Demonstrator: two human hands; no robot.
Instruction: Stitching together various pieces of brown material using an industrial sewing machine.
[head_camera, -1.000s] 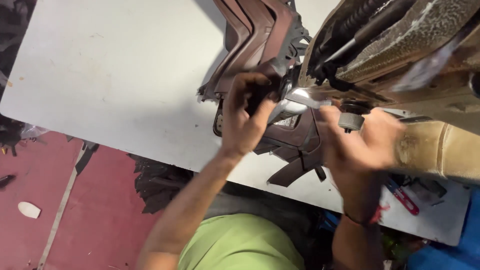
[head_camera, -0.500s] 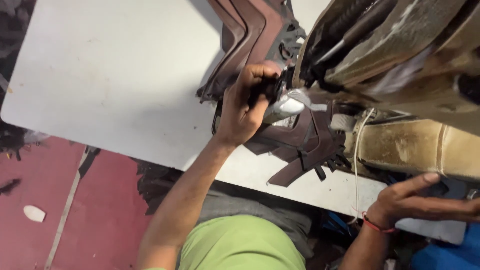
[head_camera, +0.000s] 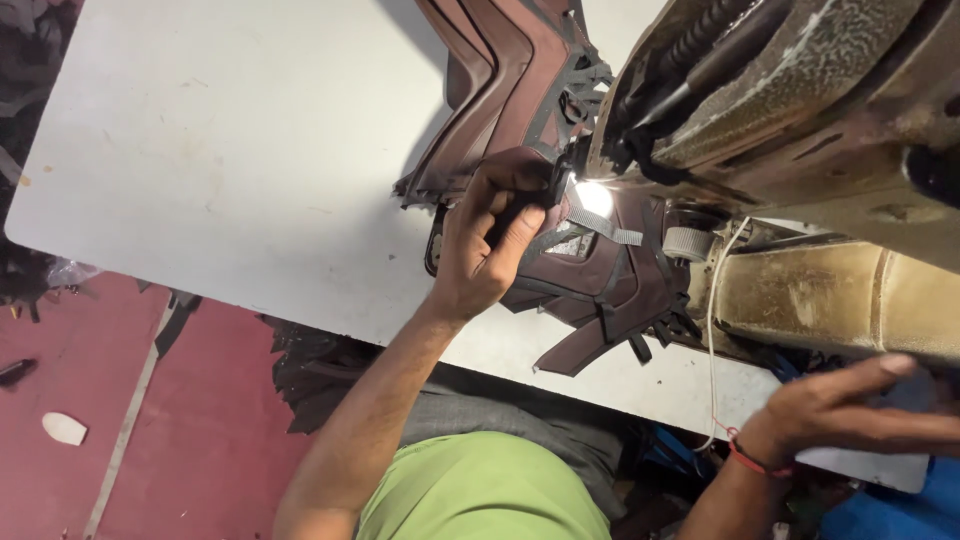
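Holding the dark maroon leather shoe-upper piece (head_camera: 590, 275) under the head of the worn, grimy industrial sewing machine (head_camera: 800, 110), on the white flat worktable (head_camera: 200, 150). Left hand (head_camera: 490, 245): closed, fingers and thumb pinching the near edge of the leather piece just beside the lit needle zone. Right hand (head_camera: 850, 410): open, fingers spread flat, resting at the table's near right edge, well apart from the work; gripping nothing.

Procedure for the step in hand, as judged from this view:

- Keep the pinch on the piece's edge, not on its middle; fingertips clear of the bright spot below the needle.
- Lay the grey fabric strap (head_camera: 605, 225) flat across the leather; no twist, no fold under the presser area.
- Feed with the left hand alone only while the piece lies flat; otherwise bring the free hand onto the far side for support.
- Keep the loose lower flaps and black trim away from the round metal knob (head_camera: 686, 243) on the machine bed.
- Keep the thin white thread (head_camera: 712, 330) hanging by the machine free of wrist and sleeve.
- Leave the stack of maroon cut leather pieces (head_camera: 500, 70) behind the needle undisturbed.

Needle position: hidden by glare; cannot tell.
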